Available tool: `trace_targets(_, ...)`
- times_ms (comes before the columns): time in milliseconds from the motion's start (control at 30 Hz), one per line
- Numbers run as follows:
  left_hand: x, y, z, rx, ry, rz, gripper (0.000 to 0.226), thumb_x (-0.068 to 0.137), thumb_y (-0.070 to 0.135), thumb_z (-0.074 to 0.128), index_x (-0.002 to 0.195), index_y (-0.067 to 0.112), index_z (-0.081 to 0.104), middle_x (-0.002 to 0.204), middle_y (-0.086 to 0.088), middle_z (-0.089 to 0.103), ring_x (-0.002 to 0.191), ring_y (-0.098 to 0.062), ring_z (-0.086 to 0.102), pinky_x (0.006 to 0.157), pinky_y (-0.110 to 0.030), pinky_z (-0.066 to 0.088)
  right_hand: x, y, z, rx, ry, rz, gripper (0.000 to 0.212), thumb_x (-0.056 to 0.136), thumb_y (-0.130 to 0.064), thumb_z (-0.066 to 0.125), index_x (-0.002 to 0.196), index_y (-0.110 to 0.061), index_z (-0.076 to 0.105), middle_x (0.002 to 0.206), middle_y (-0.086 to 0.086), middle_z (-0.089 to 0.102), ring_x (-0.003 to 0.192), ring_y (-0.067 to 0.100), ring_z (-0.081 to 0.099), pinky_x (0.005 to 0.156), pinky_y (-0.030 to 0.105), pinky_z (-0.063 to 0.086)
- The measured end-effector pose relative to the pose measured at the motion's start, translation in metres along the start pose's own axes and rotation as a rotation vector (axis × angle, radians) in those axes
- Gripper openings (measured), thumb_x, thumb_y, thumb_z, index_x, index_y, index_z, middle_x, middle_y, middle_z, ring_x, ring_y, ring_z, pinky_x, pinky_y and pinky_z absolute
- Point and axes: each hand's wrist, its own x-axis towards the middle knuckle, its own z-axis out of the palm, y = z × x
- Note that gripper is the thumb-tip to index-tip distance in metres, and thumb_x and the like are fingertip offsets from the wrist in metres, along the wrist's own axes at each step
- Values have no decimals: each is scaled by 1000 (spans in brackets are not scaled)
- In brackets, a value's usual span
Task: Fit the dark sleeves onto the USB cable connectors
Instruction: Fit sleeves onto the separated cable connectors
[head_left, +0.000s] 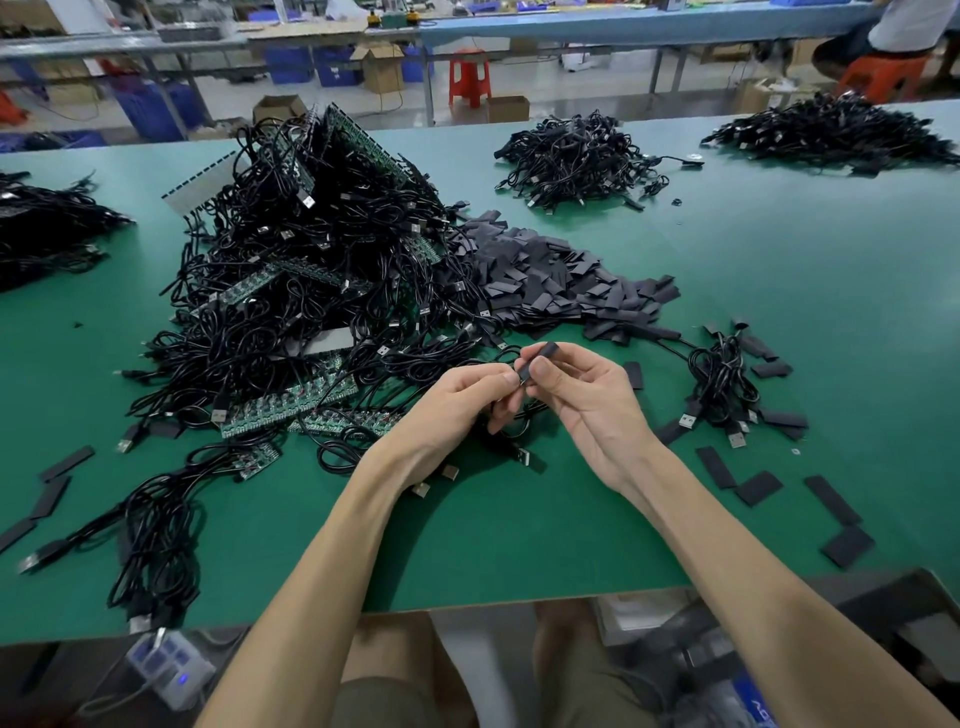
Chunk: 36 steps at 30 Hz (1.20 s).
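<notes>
Above the green bench (727, 260), our right hand (582, 400) pinches a dark sleeve (537, 360) between thumb and forefinger. Our left hand (457, 402) pinches a black cable (519, 418) at the sleeve's lower end.

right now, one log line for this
step: sleeving | left hand: grips USB cable | right hand: pinches dark sleeve | fit: cannot tell | sleeve pile: behind hands

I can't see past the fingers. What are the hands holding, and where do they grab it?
A dark sleeve. The right hand pinches its middle between thumb and forefinger, and the left hand pinches its lower end.
</notes>
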Motion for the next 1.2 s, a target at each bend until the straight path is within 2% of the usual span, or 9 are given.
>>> trace_targets(200, -2, -2, -1, -1, -15, -10, 32, 104, 25, 49, 83, 5, 63, 76, 2, 54, 69, -13, 44, 64, -23, 39, 1, 2, -1, -141, -9, -55, 15, 82, -14, 77, 96, -12, 79, 82, 12, 71, 71, 19, 66, 76, 23, 54)
trace_targets(300, -3, -4, -1, -19, -21, -11, 32, 106, 22, 48, 87, 2, 64, 76, -2, 53, 69, -14, 46, 66, -22, 41, 1, 4, -2, -152, -19, -77, 14, 82, -12, 77, 97, -10, 78, 78, 12, 69, 68, 18, 66, 74, 25, 56)
trace_targets(500, -1, -6, 0, -71, 20, 8, 31, 107, 20, 48, 87, 10, 69, 69, -3, 58, 62, -16, 52, 70, -21, 46, 4, 7, -3, -171, -34, -75, 22, 86, -16, 79, 104, -5, 75, 75, 15, 65, 68, 33, 67, 75, 45, 60)
trace_targets(567, -1, -7, 0, -81, 24, 17, 31, 105, 22, 50, 85, 14, 72, 69, -3, 59, 61, -16, 54, 70, -21, 47, 4, 8, -5, -175, -38, -73, 22, 87, -15, 78, 105, -4, 74, 74, 16, 64, 67, 34, 67, 73, 48, 60)
trace_targets(667, -1, -9, 0, -68, 25, 18, 32, 106, 23, 51, 85, 16, 74, 68, -3, 60, 61, -17, 55, 71, -23, 47, 4, 10, -6, -198, -28, -72, 23, 88, -13, 77, 105, 0, 72, 73, 17, 62, 66, 37, 65, 75, 63, 57)
trace_targets(733, 0, -9, 0, -68, 32, 15, 31, 105, 23, 52, 85, 16, 75, 67, -4, 61, 62, -18, 55, 71, -25, 48, 5, 9, -6, -206, -21, -70, 23, 89, -12, 76, 106, 3, 70, 73, 18, 60, 66, 38, 64, 75, 68, 55)
trace_targets(933, -1, -8, 1, -65, 39, 9, 32, 104, 23, 52, 84, 15, 75, 66, -4, 61, 62, -19, 56, 72, -24, 48, 3, 8, -5, -216, -11, -62, 24, 88, -12, 76, 105, 3, 70, 73, 18, 59, 64, 38, 64, 73, 67, 55)
trace_targets(1100, -1, -8, 0, -56, 45, 8, 32, 102, 26, 53, 82, 18, 76, 66, -4, 61, 62, -20, 57, 72, -24, 48, 4, 8, -4, -205, 3, -46, 26, 87, -13, 77, 106, 4, 70, 73, 18, 60, 66, 38, 63, 77, 70, 53)
trace_targets(1200, -1, -8, 0, -55, 50, 13, 30, 101, 31, 56, 83, 17, 75, 66, -4, 61, 63, -20, 57, 74, -23, 48, 4, 8, -4, -196, 6, -39, 27, 88, -13, 76, 108, 5, 70, 73, 17, 60, 67, 38, 63, 78, 68, 53)
